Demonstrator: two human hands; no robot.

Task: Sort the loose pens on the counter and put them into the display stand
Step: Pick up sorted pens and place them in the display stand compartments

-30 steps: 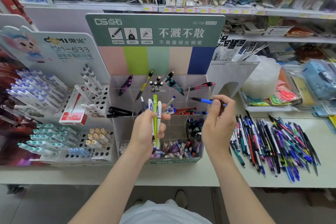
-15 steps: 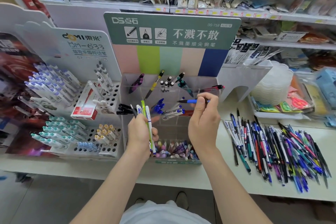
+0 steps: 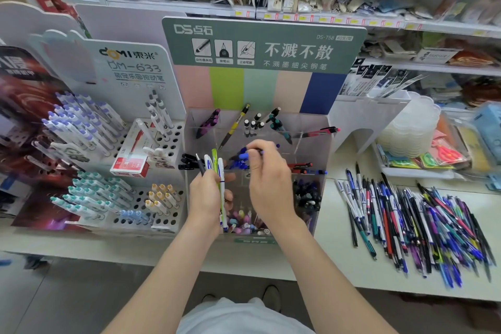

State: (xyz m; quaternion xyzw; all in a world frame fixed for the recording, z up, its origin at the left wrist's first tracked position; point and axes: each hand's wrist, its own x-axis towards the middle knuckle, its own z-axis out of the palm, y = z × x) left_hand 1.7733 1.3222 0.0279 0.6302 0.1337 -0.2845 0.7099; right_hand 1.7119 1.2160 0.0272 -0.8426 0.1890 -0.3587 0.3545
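Blue pen (image 3: 244,155) has shifted left, pinched atop the right hand (image 3: 268,184)

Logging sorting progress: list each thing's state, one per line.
Left hand: grips a bundle of pens, held upright.
Right hand: pinches a blue pen over the display stand.
Display stand: compartments partly filled.
Loose pens: heaped on the counter, colours mixed.

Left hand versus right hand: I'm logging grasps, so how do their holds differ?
The left hand grips several pens; the right hand pinches one blue pen. The left hand's pens stand upright; the right hand's pen lies sideways. Both hands are at the stand.
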